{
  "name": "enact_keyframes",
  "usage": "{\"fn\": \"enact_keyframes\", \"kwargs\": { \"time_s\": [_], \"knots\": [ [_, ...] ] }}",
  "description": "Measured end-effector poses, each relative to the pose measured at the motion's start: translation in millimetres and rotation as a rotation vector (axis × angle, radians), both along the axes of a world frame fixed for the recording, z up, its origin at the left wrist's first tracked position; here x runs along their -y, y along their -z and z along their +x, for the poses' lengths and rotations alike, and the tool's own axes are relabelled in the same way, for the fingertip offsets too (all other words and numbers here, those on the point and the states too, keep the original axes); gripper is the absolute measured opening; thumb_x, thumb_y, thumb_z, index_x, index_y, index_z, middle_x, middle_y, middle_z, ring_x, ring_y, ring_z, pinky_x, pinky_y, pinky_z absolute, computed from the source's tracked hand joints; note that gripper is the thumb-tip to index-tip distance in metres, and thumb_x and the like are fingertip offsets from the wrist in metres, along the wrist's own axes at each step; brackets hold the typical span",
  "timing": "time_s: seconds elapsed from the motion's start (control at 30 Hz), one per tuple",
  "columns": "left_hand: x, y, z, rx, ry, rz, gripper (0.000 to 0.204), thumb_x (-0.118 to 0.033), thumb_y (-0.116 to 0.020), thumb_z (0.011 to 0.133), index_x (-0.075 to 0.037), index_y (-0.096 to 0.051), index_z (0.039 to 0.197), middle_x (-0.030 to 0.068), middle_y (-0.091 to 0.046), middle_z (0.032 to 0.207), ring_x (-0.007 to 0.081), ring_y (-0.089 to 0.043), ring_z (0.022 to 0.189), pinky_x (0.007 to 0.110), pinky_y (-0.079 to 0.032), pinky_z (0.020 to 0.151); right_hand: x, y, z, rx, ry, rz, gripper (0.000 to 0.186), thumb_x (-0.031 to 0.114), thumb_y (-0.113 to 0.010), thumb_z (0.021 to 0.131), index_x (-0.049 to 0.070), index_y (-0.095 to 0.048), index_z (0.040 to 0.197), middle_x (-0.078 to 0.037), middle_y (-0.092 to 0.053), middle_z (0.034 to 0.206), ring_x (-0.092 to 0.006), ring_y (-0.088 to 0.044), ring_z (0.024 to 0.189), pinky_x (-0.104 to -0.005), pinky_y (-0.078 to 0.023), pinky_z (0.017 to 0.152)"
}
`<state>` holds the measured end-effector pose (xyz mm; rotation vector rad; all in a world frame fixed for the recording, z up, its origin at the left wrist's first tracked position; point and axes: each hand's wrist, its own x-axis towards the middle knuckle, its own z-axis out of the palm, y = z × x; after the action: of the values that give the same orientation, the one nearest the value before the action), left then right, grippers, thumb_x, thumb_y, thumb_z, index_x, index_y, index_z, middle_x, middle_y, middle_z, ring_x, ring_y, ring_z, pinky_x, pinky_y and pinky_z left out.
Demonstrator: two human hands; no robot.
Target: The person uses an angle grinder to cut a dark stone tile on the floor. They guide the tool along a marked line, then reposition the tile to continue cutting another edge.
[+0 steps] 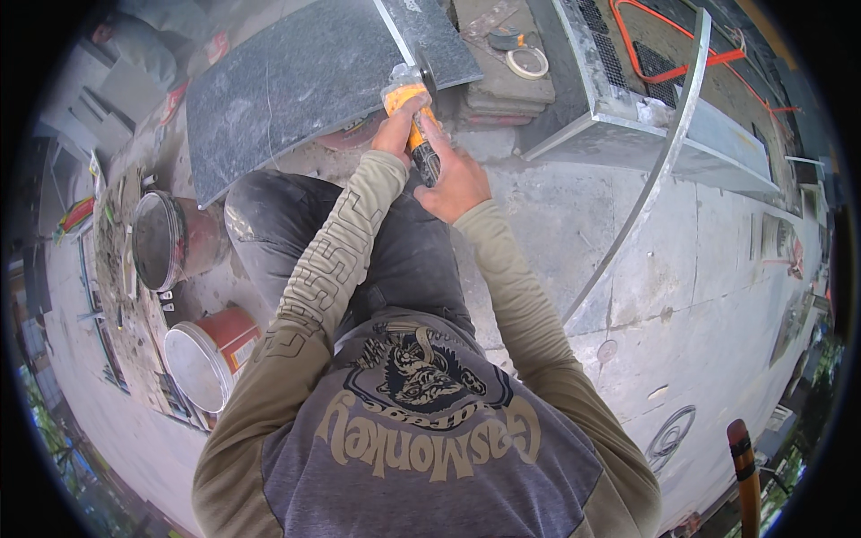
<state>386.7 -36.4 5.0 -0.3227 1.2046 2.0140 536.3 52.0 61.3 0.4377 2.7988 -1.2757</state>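
Note:
I grip a yellow and black angle grinder [405, 94] with both bare hands. My left hand [395, 130] closes round its front body, and my right hand [451, 178] holds the black rear handle a little lower. The grinder's dark disc sits at the right edge of a pale straight strip [391, 28] lying on a dark grey stone slab [305, 72]. Whether the disc touches the slab, I cannot tell. A thin pale line runs across the slab to the left. My bent left knee [260, 202] is just below the slab's near edge.
Two buckets [202, 366] stand at my left. Stacked blocks [502, 103] bear a tape roll [526, 62]. At right are a metal frame [556, 134], an orange tube frame [725, 57] and a long metal strip [657, 179]. A coiled cable [671, 438] lies lower right; someone's grey-clothed figure [148, 58] appears upper left.

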Motion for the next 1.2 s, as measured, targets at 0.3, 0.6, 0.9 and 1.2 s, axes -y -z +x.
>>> {"fn": "enact_keyframes", "kwargs": {
  "time_s": [0.3, 0.6, 0.9, 1.2],
  "knots": [
    [-3.4, -15.2, -7.9, 0.028, 0.026, -0.042, 0.038, -0.033, -0.069, 0.101, -0.009, -0.057, 0.128, 0.0181, -0.069, 0.095, 0.0359, -0.074, 0.083, 0.051, -0.063, 0.077, -0.1, 5.3, -16.2, 0.023, -0.001, 0.014, 0.110, 0.022, -0.076, 0.073, 0.034, -0.025, 0.170, -0.031, -0.065, 0.128, -0.0493, -0.066, 0.115, -0.0537, -0.054, 0.100],
    [-6.7, -8.2, -26.1, 0.018, 0.011, -0.057, 0.037, -0.035, -0.068, 0.102, -0.009, -0.057, 0.127, 0.0176, -0.069, 0.093, 0.0340, -0.073, 0.079, 0.047, -0.063, 0.074, -0.2, 9.5, -36.4, 0.042, 0.004, 0.037, 0.109, 0.022, -0.077, 0.073, 0.030, -0.026, 0.169, -0.029, -0.070, 0.121, -0.0473, -0.069, 0.109, -0.0525, -0.056, 0.095],
    [-8.2, -8.6, -34.5, 0.054, 0.011, -0.083, 0.038, -0.035, -0.069, 0.102, -0.008, -0.056, 0.126, 0.0179, -0.070, 0.093, 0.0330, -0.073, 0.078, 0.047, -0.063, 0.073, -3.2, 4.0, -45.8, 0.060, -0.017, 0.002, 0.110, 0.024, -0.079, 0.073, 0.029, -0.026, 0.170, -0.029, -0.068, 0.131, -0.0476, -0.068, 0.116, -0.0527, -0.056, 0.100],
    [-2.5, -0.3, -12.0, 0.008, 0.002, -0.030, 0.038, -0.034, -0.069, 0.102, -0.008, -0.057, 0.126, 0.0183, -0.070, 0.094, 0.0344, -0.073, 0.077, 0.047, -0.064, 0.073, 1.0, 0.8, -16.4, 0.014, 0.005, 0.022, 0.109, 0.019, -0.078, 0.071, 0.024, -0.029, 0.169, -0.025, -0.071, 0.127, -0.0462, -0.067, 0.115, -0.0506, -0.054, 0.100]
  ]
}}
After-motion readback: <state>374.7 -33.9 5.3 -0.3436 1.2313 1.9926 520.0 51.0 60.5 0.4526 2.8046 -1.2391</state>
